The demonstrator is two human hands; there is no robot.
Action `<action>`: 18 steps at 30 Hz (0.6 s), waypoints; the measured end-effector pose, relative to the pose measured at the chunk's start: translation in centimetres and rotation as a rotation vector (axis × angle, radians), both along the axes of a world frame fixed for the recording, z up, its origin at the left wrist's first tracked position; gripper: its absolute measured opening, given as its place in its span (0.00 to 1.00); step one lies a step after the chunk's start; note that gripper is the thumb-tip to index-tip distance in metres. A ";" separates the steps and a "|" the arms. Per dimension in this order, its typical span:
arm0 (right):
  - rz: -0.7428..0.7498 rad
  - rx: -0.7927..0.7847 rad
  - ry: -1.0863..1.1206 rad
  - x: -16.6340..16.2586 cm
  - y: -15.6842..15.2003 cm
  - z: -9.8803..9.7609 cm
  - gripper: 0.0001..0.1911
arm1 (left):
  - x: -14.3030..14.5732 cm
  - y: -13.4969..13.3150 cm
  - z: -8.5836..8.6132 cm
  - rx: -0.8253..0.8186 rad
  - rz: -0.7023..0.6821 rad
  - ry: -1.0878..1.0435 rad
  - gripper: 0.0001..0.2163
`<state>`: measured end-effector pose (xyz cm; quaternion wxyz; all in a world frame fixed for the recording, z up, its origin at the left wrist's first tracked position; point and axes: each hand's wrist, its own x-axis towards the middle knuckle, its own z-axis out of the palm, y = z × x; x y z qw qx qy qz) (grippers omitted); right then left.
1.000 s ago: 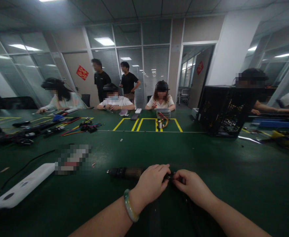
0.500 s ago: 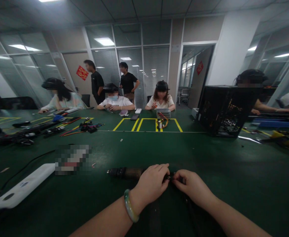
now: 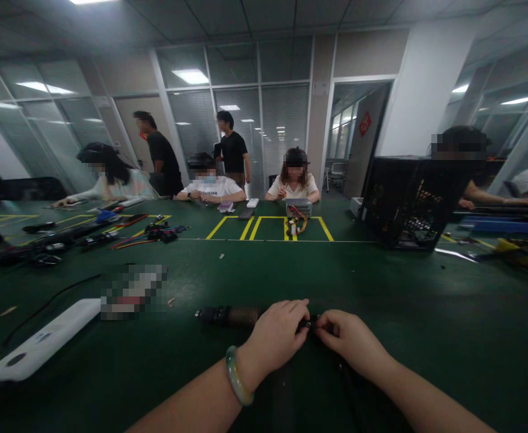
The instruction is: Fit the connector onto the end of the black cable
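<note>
A dark, slim electric screwdriver (image 3: 239, 316) lies across the green table in front of me, its silver-tipped nose pointing left. My left hand (image 3: 279, 331), with a green bangle at the wrist, is closed over its rear part. Close to that hand, my right hand (image 3: 347, 334) pinches a small dark piece at the tool's right end, which looks like a cord connector. Fingers hide most of this joint. Below the right hand a dark cord (image 3: 346, 376) runs toward me, hard to see against the table.
To the left lie a white power strip (image 3: 42, 343), a black cable (image 3: 50, 304) and a blurred-out item (image 3: 133, 291). Dark cables (image 3: 160, 231) sit farther back. A black computer case (image 3: 415, 201) stands at the right. Several people sit around the table; two stand behind.
My hands and the screwdriver hold nearly the same position. In the background, the standing people have shifted slightly left, and the seated person at far left has reached an arm farther left.
</note>
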<state>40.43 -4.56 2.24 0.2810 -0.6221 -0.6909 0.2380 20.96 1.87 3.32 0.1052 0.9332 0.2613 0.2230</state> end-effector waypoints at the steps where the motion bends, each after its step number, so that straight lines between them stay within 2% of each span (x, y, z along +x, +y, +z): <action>1: -0.001 0.002 0.001 0.0 0.0 0.0 0.06 | 0.0 0.0 0.0 0.003 -0.007 0.005 0.06; 6: -0.002 -0.007 0.014 -0.1 -0.1 0.1 0.06 | 0.0 0.0 0.0 0.023 -0.049 0.013 0.05; 11: -0.002 0.006 0.003 -0.1 0.0 -0.1 0.06 | -0.1 0.1 -0.1 0.022 -0.011 -0.004 0.08; 18: 0.026 0.001 0.006 -0.1 -0.1 0.1 0.08 | -0.2 0.1 -0.1 0.060 -0.042 0.028 0.05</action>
